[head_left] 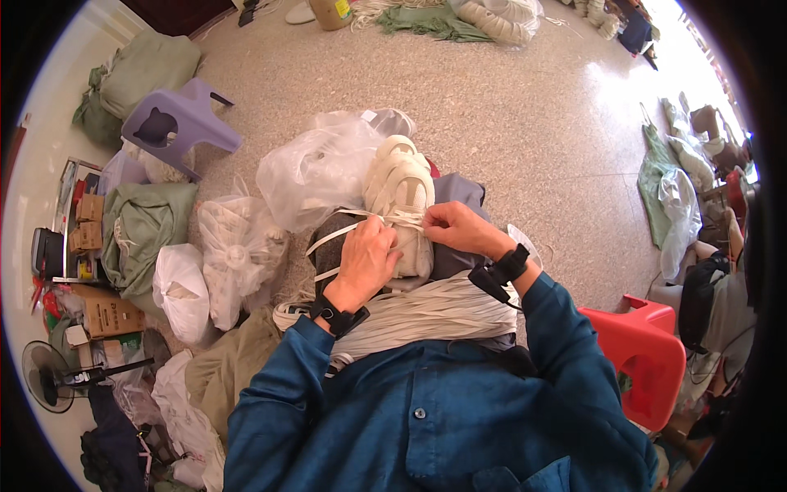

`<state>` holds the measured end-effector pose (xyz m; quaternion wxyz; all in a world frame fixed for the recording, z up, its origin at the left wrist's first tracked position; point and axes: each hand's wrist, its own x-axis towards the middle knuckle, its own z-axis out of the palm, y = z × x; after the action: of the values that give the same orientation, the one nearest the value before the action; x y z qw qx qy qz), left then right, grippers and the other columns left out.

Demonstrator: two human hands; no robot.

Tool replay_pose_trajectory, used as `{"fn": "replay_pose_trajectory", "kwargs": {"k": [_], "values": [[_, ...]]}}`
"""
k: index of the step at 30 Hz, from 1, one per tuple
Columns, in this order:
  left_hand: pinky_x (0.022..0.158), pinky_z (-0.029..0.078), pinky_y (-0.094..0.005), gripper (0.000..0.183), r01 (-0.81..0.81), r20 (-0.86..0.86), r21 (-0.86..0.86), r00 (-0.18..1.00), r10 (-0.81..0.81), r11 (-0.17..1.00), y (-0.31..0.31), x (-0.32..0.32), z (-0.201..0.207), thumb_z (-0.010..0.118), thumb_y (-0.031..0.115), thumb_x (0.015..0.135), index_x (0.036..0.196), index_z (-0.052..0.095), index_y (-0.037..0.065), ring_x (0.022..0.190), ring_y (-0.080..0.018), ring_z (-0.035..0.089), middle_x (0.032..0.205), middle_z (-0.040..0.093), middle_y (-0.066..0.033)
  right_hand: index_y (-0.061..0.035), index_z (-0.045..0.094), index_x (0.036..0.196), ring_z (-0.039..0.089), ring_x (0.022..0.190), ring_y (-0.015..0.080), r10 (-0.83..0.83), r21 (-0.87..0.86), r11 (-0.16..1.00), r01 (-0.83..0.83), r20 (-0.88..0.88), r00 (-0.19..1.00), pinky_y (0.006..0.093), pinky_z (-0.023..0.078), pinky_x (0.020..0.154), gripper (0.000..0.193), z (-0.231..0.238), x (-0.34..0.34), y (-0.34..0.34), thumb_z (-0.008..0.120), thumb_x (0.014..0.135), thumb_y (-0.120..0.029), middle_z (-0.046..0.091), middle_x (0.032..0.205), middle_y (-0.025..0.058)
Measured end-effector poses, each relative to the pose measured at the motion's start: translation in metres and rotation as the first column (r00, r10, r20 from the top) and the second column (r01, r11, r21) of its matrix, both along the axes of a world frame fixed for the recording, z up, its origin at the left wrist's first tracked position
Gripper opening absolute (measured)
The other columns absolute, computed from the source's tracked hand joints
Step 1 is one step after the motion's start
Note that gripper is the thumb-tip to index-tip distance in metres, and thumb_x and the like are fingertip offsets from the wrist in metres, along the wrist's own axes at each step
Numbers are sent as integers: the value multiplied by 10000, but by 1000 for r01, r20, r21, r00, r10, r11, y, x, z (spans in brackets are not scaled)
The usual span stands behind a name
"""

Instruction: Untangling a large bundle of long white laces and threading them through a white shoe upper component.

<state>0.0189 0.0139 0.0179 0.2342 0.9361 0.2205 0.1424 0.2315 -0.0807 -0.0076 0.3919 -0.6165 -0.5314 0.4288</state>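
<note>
On my lap lies a row of cream shoe uppers (399, 172), nested one into another, with the nearest one between my hands. A flat off-white shoelace (348, 212) crosses this upper, and a loose end hangs at the left. My left hand (369, 256) rests on the near upper's left side, its fingers closed on the lace. From the right, my right hand (466, 229) pinches the lace between thumb and fingertips beside the upper's opening. Across my lap in front of me spreads a thick bundle of off-white laces (426, 314).
Clear plastic bags (307, 168) and a white bag (182, 293) lie left of my lap. Farther left are a purple stool (182, 123), green sacks (152, 74) and a small fan (51, 377). A red stool (643, 353) stands at my right.
</note>
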Motion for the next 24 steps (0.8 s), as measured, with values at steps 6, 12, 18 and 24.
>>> {"fn": "replay_pose_trajectory", "kwargs": {"k": [6,12,18,24], "values": [[762,466,-432,169,40,41,29,998,-41,999,0,-1,-2,759,62,752,806,604,20,880,-338,570,912,532,-133,16,670,911,610,706,149,-85,71,994,86,-16,996,308,494,660,130,-1,-13,-7,642,843,-91,645,777,87],[783,473,-421,128,170,-45,56,985,-168,984,5,-12,10,725,59,777,812,614,7,893,-328,573,913,522,-130,12,659,906,615,749,174,-94,100,991,91,27,995,313,502,698,110,-4,-15,-6,604,822,-34,632,817,86],[777,488,-392,227,6,38,-323,999,6,946,9,-22,16,760,141,794,895,610,4,899,-316,591,965,558,-135,-2,653,892,614,720,233,-310,112,945,307,14,951,342,497,673,118,-1,-28,-10,576,803,-3,633,832,118],[769,519,-445,277,-160,69,8,985,160,987,7,1,-14,699,86,823,1059,587,-6,904,-394,631,1013,625,-191,-65,685,890,576,950,320,-304,475,877,68,440,845,431,437,811,116,9,-55,-3,628,790,-50,602,942,106]]}}
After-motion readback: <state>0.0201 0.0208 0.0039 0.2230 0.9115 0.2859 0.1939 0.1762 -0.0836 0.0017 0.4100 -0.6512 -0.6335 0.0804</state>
